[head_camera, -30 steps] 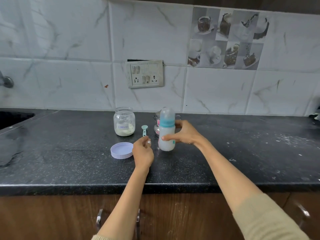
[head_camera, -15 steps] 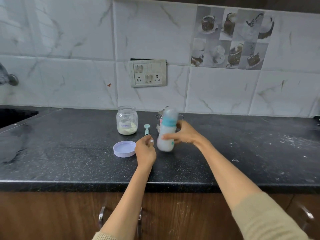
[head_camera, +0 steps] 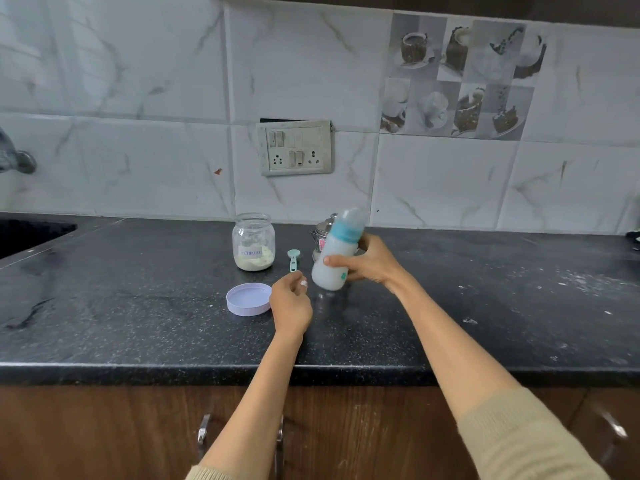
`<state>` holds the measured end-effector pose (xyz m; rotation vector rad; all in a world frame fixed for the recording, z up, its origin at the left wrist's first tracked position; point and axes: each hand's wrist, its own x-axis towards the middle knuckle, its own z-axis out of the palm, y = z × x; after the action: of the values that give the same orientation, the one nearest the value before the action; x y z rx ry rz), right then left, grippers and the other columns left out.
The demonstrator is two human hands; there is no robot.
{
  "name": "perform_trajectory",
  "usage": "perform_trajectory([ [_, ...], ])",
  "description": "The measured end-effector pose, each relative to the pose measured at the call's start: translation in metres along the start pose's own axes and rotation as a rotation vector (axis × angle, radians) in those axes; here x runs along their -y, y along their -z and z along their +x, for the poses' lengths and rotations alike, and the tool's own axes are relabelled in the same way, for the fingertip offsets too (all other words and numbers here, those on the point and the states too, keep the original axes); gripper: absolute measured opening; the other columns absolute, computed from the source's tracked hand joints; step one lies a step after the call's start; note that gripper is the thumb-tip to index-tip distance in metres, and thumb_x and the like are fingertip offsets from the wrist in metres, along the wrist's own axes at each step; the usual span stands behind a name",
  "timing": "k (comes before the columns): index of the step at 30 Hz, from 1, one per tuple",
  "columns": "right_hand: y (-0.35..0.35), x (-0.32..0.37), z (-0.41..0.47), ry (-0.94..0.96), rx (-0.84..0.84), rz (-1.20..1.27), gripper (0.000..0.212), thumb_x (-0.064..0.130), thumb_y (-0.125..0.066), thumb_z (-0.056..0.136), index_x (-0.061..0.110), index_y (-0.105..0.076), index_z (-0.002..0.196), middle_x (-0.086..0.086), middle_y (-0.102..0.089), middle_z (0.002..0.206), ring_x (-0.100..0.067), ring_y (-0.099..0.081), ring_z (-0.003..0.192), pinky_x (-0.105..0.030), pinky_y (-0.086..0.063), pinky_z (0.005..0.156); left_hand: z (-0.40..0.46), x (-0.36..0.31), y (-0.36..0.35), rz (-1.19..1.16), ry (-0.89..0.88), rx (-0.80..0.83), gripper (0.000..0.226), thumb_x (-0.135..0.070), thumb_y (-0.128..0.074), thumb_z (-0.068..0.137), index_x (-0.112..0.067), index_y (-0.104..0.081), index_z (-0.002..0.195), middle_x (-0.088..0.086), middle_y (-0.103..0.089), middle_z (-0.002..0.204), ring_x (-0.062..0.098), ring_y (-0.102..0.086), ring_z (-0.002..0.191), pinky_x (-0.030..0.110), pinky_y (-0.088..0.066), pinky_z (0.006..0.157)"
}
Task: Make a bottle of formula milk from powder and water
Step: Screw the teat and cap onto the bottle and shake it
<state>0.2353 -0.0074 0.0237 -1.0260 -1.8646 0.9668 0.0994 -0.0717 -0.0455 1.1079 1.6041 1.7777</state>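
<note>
My right hand (head_camera: 371,262) grips a baby bottle (head_camera: 336,252) with a teal collar and clear cap, full of white milk. The bottle is lifted off the black counter (head_camera: 138,306) and tilts to the right, blurred. My left hand (head_camera: 290,301) rests on the counter just left of the bottle, fingers curled, holding nothing I can see. An open glass jar (head_camera: 254,241) with pale formula powder in its bottom stands behind. Its lilac lid (head_camera: 248,298) lies upturned beside my left hand. A small teal scoop (head_camera: 293,259) lies between jar and bottle.
A steel vessel (head_camera: 320,235) stands partly hidden behind the bottle. A sink (head_camera: 27,233) sits at the far left, with a tap above it. White powder specks are scattered on the counter's right side (head_camera: 581,282). A switchboard (head_camera: 296,147) is on the tiled wall.
My right hand has raised the bottle off the counter and is rocking it, tilting its top from upright to the right. My left hand has stayed in place.
</note>
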Motion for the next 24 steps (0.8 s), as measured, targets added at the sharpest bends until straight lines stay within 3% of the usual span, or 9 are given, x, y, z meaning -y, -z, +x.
perform_trajectory([
  [7,0.0004,-0.0048,0.0004,0.036,-0.008,-0.050,0.061,0.025,-0.087,0.063,0.014,-0.061,0.117,0.001,-0.064,0.111,-0.019,-0.064,0.103,-0.043,-0.060,0.073,-0.0006,-0.0019,0.0000,0.007,0.010,-0.001,0.035,-0.003,-0.047,0.096,0.001,-0.051,0.130,0.012,-0.060,0.126,0.016,-0.054,0.114,0.020,-0.037,0.090],
  [9,0.0015,-0.0019,0.0001,0.023,-0.077,0.030,0.058,0.023,-0.086,0.065,0.013,-0.061,0.117,-0.001,-0.063,0.111,-0.021,-0.065,0.103,-0.041,-0.061,0.073,0.0006,-0.0012,-0.0005,0.009,0.007,0.000,0.035,-0.004,-0.047,0.096,0.001,-0.052,0.130,0.013,-0.060,0.127,0.019,-0.054,0.117,0.020,-0.037,0.091],
  [11,0.0028,0.0034,0.0002,0.001,-0.023,-0.018,0.061,0.024,-0.086,0.065,0.011,-0.060,0.119,0.000,-0.064,0.111,-0.019,-0.064,0.102,-0.040,-0.061,0.072,0.0004,-0.0007,-0.0002,0.008,0.006,-0.006,0.034,-0.005,-0.047,0.096,0.001,-0.052,0.129,0.013,-0.060,0.127,0.021,-0.054,0.117,0.021,-0.037,0.090],
  [18,0.0012,0.0003,0.0005,0.037,-0.027,-0.081,0.056,0.025,-0.087,0.063,0.016,-0.064,0.114,0.007,-0.065,0.103,-0.016,-0.064,0.101,-0.042,-0.059,0.078,-0.0027,-0.0054,0.0012,-0.013,0.009,0.008,0.036,-0.007,-0.052,0.094,0.001,-0.052,0.129,0.012,-0.059,0.126,0.012,-0.052,0.105,0.021,-0.037,0.088],
  [20,0.0016,0.0004,0.0005,0.028,-0.111,-0.002,0.057,0.025,-0.087,0.064,0.014,-0.063,0.114,0.004,-0.065,0.105,-0.019,-0.064,0.102,-0.042,-0.060,0.077,-0.0032,-0.0064,0.0014,-0.029,0.008,0.016,0.037,-0.009,-0.053,0.094,0.001,-0.051,0.130,0.013,-0.058,0.128,0.016,-0.054,0.111,0.022,-0.038,0.090],
  [24,0.0004,-0.0013,0.0034,0.059,-0.094,-0.087,0.056,0.029,-0.089,0.058,0.021,-0.066,0.108,0.009,-0.065,0.100,-0.015,-0.062,0.100,-0.042,-0.058,0.082,-0.0060,-0.0091,0.0024,-0.038,0.010,0.015,0.040,-0.012,-0.056,0.093,0.002,-0.051,0.130,0.015,-0.058,0.129,0.022,-0.054,0.118,0.023,-0.038,0.091],
])
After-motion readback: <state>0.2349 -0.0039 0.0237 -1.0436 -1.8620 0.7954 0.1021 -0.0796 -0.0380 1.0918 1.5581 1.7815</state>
